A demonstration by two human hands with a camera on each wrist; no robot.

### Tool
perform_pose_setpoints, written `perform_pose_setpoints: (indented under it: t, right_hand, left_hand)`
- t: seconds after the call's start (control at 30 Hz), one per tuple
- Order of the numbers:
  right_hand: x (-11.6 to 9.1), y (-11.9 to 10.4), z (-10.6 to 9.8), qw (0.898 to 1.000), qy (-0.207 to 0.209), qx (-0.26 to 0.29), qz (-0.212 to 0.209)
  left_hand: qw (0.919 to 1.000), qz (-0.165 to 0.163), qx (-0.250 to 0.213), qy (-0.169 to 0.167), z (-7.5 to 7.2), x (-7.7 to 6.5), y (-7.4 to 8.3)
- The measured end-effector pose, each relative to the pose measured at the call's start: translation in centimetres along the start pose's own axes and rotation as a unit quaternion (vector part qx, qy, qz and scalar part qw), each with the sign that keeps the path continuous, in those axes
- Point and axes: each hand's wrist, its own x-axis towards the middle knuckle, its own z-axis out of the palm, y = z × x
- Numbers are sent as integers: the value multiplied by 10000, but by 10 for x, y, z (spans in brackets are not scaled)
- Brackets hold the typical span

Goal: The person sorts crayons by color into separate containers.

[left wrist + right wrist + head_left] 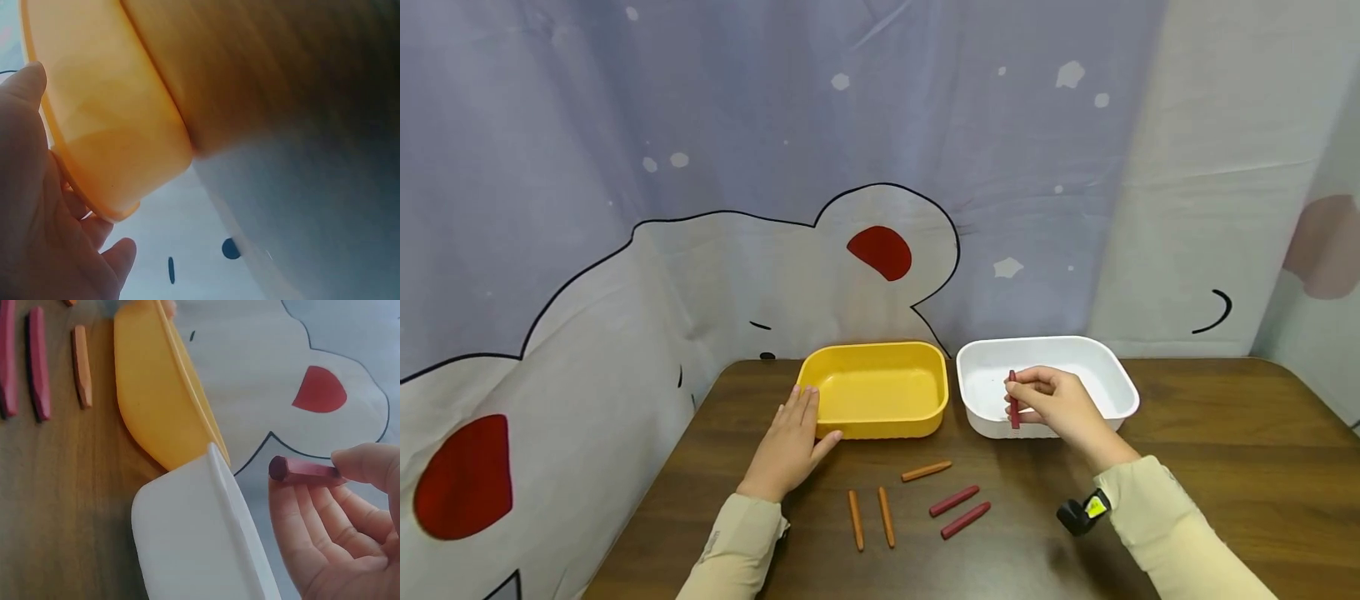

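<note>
In the head view my right hand (1060, 406) pinches a dark red crayon (1013, 400) upright between thumb and fingers, over the near side of the white tray (1122, 410). The right wrist view shows the blunt end of this crayon (306, 470) pointing away from the thumb. My left hand (792, 446) rests with fairly straight fingers on the near left corner of the yellow tray (880, 429). In the left wrist view the fingers of this hand (37, 206) lie along the yellow rim (84, 203).
On the brown table (1217, 467), in front of the trays, lie two dark red crayons (955, 500) and three orange ones (887, 517). Behind the trays hangs a printed curtain (775, 275), reaching the table's back edge. A black wrist device (1078, 515) sits at my right cuff.
</note>
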Motion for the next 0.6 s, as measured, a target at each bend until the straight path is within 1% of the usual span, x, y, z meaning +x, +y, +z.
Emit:
perform_pose_setpoints:
  t: [0.23, 0.5, 0.6]
  right_hand:
    - [21, -2, -5, 9995, -166, 117, 231]
    - [43, 7, -6, 9973, -344, -190, 626]
    - [52, 12, -4, 9953, -365, -499, 745]
  left_hand:
    - [10000, -23, -31, -28, -2, -1, 0]
    - [10000, -35, 7, -21, -1, 0, 0]
    - [10000, -32, -9, -17, -1, 0, 0]
